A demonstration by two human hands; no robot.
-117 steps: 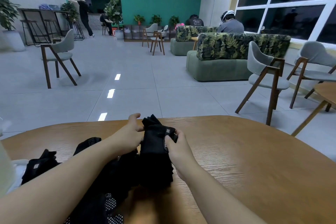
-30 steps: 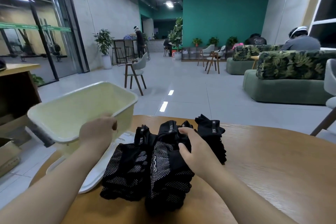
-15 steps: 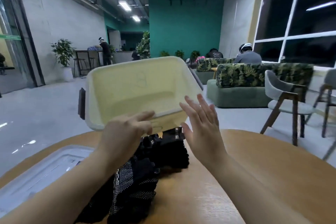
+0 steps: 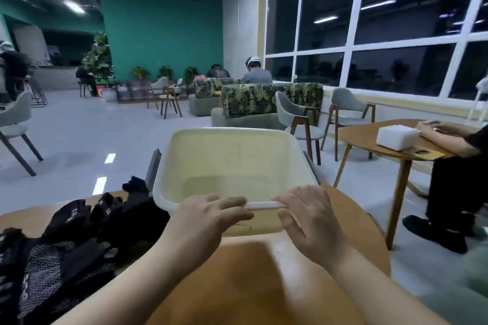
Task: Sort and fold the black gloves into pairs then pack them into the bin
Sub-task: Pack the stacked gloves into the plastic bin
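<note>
Now down on the surface point(image 4: 303, 285) at 12 o'clock, no longer lifted and tilted: the bin point(image 4: 237, 158). Both hands on its near rim, left hand point(image 4: 203, 221) curled over the edge, right hand point(image 4: 309, 216) newly gripping beside it. Still heaped at 9 o'clock, touching the bin: black gloves point(image 4: 66, 243).

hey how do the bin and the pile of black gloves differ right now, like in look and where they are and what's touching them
The bin is pale yellow, rigid and holds nothing; the black gloves are dark, soft and heaped. The bin sits in front of the person, with the left hand and right hand on its near rim; the gloves lie off to the left, untouched. Both are on the wooden table, and none of the gloves are in the bin yet.
</note>
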